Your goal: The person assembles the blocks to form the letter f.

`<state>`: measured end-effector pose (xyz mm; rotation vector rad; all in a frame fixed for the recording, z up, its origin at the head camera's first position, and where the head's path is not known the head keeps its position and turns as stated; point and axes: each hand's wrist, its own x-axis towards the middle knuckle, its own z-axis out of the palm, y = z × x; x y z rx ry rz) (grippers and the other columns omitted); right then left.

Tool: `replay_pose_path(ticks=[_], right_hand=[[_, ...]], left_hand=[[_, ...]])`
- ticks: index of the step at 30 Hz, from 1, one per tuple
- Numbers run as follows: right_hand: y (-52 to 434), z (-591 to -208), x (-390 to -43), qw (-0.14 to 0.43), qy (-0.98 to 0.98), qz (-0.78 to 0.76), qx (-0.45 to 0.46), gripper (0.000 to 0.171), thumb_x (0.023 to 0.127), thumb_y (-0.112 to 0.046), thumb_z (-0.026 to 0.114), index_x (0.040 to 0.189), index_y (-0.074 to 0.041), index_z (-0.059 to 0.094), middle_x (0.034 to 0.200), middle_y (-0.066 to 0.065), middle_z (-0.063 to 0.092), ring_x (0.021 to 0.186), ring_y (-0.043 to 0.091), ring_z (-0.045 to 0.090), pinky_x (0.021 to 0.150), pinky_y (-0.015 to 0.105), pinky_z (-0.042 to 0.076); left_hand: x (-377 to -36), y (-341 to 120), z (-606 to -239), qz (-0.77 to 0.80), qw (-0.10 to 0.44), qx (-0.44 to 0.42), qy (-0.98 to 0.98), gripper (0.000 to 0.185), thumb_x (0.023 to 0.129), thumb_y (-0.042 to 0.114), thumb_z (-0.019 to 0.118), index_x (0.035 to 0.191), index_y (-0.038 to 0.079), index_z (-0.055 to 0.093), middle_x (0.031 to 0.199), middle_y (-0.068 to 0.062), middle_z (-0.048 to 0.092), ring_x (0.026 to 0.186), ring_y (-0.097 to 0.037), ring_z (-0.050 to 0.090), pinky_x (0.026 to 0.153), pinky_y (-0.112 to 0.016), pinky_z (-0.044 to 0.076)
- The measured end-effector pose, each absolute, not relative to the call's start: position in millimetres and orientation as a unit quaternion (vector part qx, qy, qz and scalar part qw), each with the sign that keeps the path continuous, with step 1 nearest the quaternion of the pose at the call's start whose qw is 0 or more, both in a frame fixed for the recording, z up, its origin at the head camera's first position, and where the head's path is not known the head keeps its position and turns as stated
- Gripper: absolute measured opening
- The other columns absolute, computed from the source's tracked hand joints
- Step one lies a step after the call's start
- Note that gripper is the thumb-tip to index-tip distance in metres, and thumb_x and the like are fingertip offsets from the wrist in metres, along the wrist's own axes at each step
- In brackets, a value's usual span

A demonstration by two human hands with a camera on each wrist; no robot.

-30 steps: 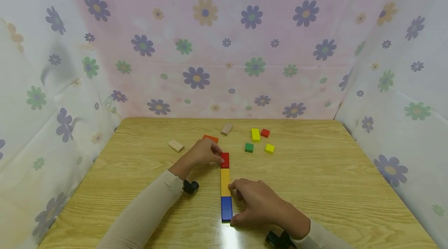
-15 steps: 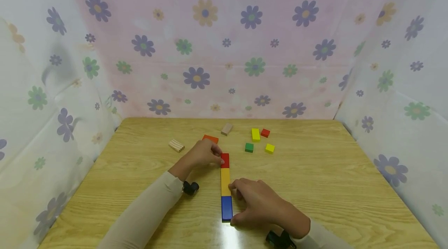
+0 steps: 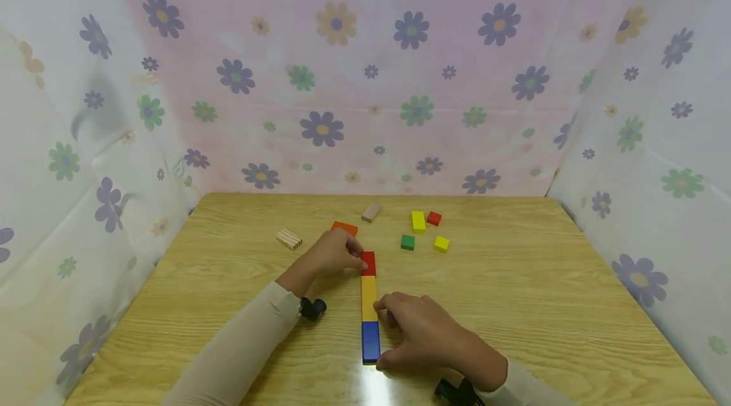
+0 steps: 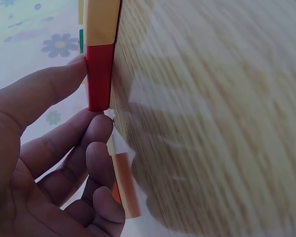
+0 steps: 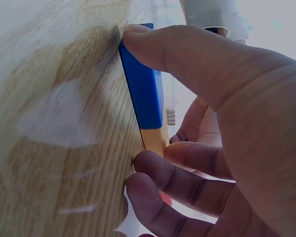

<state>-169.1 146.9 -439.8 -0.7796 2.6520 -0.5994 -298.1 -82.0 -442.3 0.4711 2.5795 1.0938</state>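
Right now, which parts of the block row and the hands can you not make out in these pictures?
- Head view: the right hand hides the right side of the blue block and yellow block.
- Left wrist view: the left hand covers the red block's end; the orange piece is blurred.
- Right wrist view: the red block is hidden behind the fingers.

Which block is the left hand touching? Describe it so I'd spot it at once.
On the wooden table, a straight line of three blocks runs away from the person. The red block is the far end, past the yellow block and blue block; the left hand touches it.
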Motion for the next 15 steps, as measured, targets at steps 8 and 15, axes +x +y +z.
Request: replay_pose_path(ticks=[8,15], right_hand=[[146.7,-439.9,-169.8,0.158,0.927,-0.205,-0.271,0.085,0.071,-0.068,0.085,0.139,-0.024,0.06,0.102,-0.017,0.06,0.084,0.002,0.052,0.075,0.026,0.043],[146.4,-439.9,-169.2,0.152,0.929,-0.2,-0.271,0.085,0.071,-0.069,0.085,0.138,-0.024,0.059,0.102,-0.018,0.059,0.086,0.001,0.052,0.079,0.031,0.042]], left_hand=[[-297.8,-82.6,-442.4,0.381,0.149,0.168,0.897,0.03,0.084,0.023,0.088,0.109,0.01,0.079,0.1,0.002,0.073,0.091,-0.015,0.065,0.081,-0.033,0.056],[-296.5,-83.4,-443.0,0.38,0.147,0.172,0.897,0.03,0.084,0.023,0.088,0.11,0.009,0.079,0.101,0.001,0.074,0.091,-0.015,0.065,0.081,-0.033,0.057]])
